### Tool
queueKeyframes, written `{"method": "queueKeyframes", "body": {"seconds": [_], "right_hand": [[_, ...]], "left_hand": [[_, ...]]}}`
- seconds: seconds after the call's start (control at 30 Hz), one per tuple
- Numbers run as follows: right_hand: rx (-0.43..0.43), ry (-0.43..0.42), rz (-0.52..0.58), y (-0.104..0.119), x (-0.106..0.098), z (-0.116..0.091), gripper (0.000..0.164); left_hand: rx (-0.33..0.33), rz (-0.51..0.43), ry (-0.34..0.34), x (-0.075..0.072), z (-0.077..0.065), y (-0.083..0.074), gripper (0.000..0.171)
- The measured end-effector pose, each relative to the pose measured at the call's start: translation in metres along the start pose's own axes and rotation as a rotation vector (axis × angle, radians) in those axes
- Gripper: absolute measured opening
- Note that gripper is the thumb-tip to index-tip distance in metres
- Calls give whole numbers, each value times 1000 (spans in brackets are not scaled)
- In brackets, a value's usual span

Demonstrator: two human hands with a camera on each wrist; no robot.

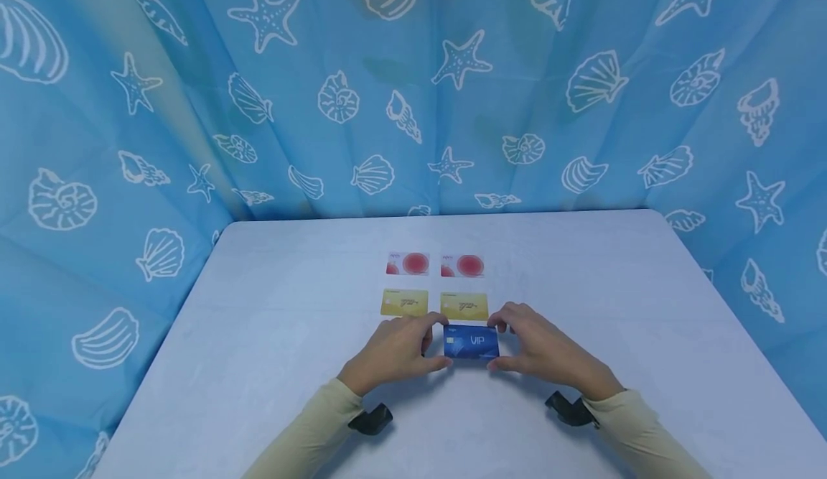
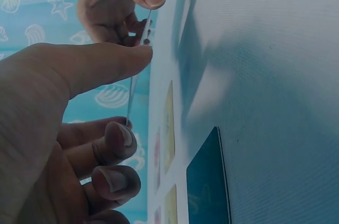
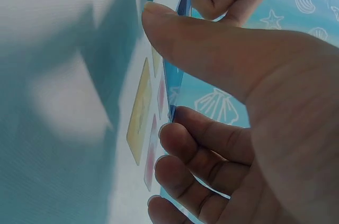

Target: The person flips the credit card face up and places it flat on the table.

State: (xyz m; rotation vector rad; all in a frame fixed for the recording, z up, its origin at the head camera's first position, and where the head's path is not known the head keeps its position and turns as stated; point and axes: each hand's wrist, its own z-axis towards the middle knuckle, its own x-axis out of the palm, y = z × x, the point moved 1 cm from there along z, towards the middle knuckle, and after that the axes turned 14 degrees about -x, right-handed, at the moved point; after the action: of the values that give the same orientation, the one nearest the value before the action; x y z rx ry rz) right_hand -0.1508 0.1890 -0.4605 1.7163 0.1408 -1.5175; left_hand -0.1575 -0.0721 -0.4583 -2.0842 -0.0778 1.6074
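A blue VIP card [image 1: 471,342] is held up off the table between both hands, its printed face toward the head camera. My left hand [image 1: 403,350] pinches its left edge with thumb and fingers. At the opposite edge, my right hand [image 1: 543,342] pinches it the same way. From the left wrist view the card [image 2: 132,97] appears nearly edge-on, its shadow falling on the table. A second blue card [image 2: 206,187] lies flat there; the left hand hides most of it from the head view.
Beyond the hands lie two gold cards [image 1: 404,302] side by side. Farther back are two white-and-red cards [image 1: 408,263], also in a row. A white cloth covers the table [image 1: 278,278], with a blue seashell curtain [image 1: 413,141] behind and along the sides.
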Motion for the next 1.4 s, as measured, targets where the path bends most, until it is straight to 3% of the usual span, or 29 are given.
{"method": "queueKeyframes", "body": {"seconds": [0.87, 1.4], "right_hand": [[-21, 32, 26, -3, 12, 3, 63], [46, 65, 44, -4, 19, 6, 65]], "left_hand": [[-42, 70, 58, 7, 1, 0, 62], [-24, 94, 57, 13, 2, 4, 60]]}}
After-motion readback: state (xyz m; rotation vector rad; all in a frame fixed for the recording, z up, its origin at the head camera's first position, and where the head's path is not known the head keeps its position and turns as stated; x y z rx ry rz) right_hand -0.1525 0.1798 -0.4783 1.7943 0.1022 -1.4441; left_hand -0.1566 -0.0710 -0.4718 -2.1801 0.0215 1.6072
